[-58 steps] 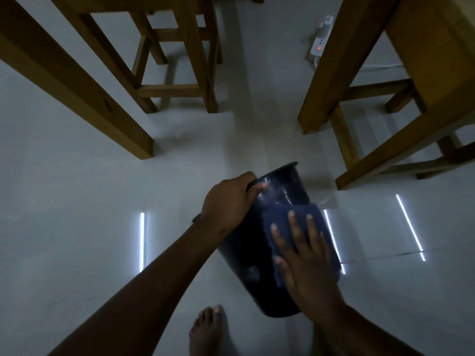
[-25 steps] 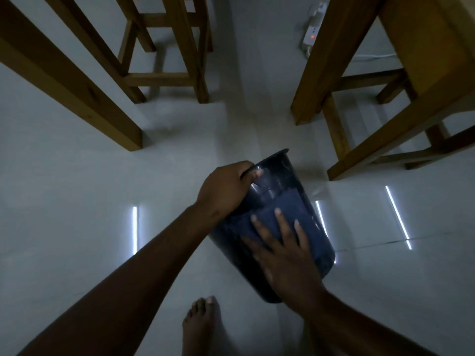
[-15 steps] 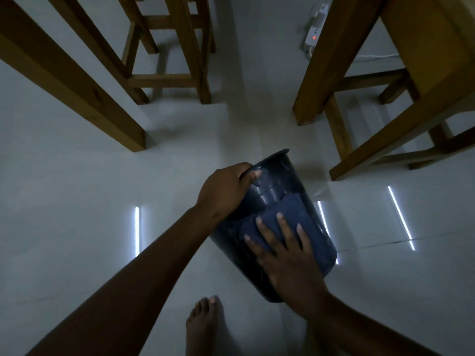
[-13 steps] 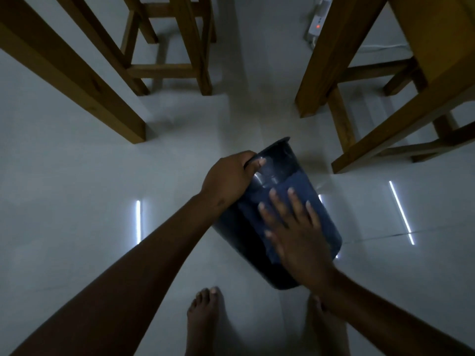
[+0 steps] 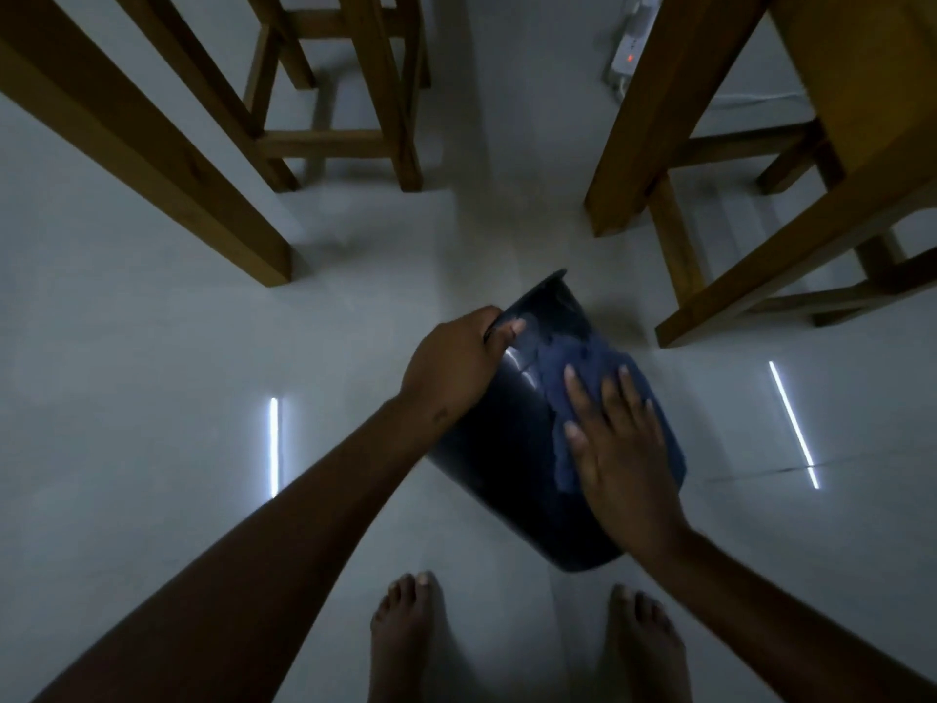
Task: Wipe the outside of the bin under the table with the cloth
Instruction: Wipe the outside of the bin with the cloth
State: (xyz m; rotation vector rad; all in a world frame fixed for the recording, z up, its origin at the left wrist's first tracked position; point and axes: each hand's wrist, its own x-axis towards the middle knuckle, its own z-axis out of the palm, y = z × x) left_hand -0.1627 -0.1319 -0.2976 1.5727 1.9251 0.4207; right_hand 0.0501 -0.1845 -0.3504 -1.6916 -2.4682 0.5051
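A dark blue plastic bin [image 5: 507,459] is tilted on the pale floor, its rim pointing away from me and its base near my feet. My left hand [image 5: 451,370] grips the rim on the left side. A blue cloth [image 5: 573,367] lies on the bin's upper side wall. My right hand [image 5: 616,449] presses flat on the cloth with fingers spread, covering its lower part.
Wooden table legs [image 5: 152,159] stand at the left and right [image 5: 644,119]. Wooden stools [image 5: 350,93] sit behind them. A white power strip [image 5: 631,48] with a red light lies at the far right. My bare feet [image 5: 405,636] are near the bottom edge.
My right hand has rubbed the cloth back and forth along the bin's side. The left hand has kept its grip on the rim. Both feet have come into view.
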